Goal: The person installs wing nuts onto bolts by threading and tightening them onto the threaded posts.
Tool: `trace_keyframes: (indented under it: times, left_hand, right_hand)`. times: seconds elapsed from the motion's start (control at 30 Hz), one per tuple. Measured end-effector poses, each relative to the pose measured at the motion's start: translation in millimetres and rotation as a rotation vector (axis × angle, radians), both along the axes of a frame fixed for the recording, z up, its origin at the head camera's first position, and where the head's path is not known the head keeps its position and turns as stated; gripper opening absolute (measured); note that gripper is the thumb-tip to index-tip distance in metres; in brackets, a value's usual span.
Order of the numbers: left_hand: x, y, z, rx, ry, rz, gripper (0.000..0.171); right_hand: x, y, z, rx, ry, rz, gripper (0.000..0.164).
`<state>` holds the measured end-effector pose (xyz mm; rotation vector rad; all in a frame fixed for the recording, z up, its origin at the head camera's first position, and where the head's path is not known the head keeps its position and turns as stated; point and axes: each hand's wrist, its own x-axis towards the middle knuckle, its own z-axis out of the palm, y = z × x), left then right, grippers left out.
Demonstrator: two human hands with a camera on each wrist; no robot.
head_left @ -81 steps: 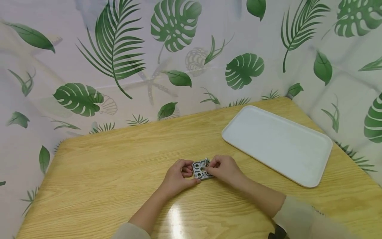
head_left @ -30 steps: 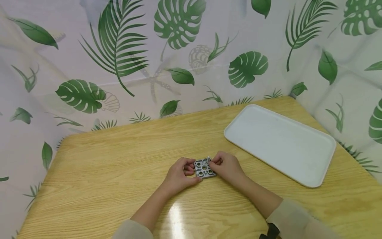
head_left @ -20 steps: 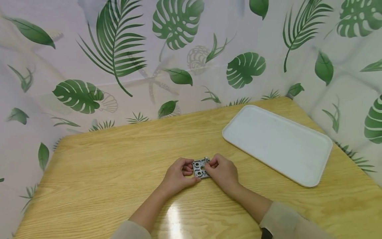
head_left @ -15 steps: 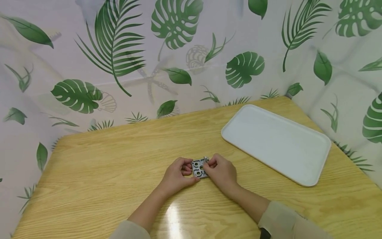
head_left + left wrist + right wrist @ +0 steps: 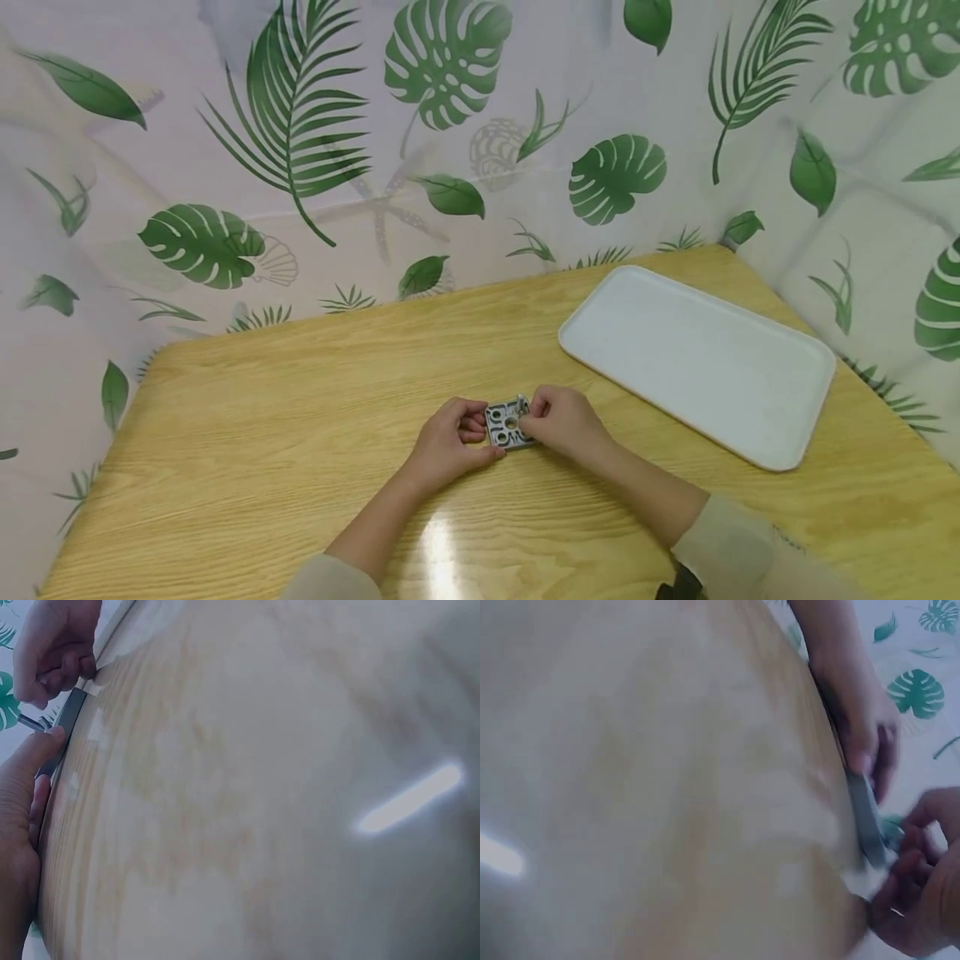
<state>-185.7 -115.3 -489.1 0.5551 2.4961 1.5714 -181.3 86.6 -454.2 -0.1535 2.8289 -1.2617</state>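
A square grey metal plate with several round holes lies on the table. My left hand holds it by its left side, thumb on the near edge, fingers curled at the far left. A small metal bolt stands up from the plate's far right part. My right hand has its curled thumb and index finger at the bolt, seeming to pinch it; the exact contact is hidden. In the left wrist view the plate appears edge-on with the bolt jutting out. The right wrist view is blurred around the fingertips.
A white rectangular tray sits on the wooden table at the back right. Leaf-patterned cloth hangs behind the table and along its sides. Light glares off the near tabletop.
My right hand has shifted and turned slightly about the bolt, its fingers drawn a little to the right since half a second ago. My left hand keeps its hold on the plate.
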Motion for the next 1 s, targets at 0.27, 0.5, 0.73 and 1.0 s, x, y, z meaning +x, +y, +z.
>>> trace_keyframes:
  times: [0.27,0.5,0.73,1.0]
  left_hand:
    - [1.1,1,-0.2,0.001,-0.016,0.011,0.061]
    - [1.5,0,1.1,-0.023,-0.028,0.007,0.061]
    - [-0.3,-2,0.5,-0.030,-0.005,0.000,0.060]
    - [-0.6,0,1.2,-0.038,-0.011,0.002,0.060]
  right_hand:
    - [-45.9,43,12.7,0.091,-0.347,0.442,0.019]
    - [-77.6,46,9.9,0.009,-0.211,0.674,0.029]
    - [-80.3,38,5.5,-0.032,-0.162,0.745,0.024]
    - [-74.1,40,-1.5,-0.092,-0.046,0.663,0.010]
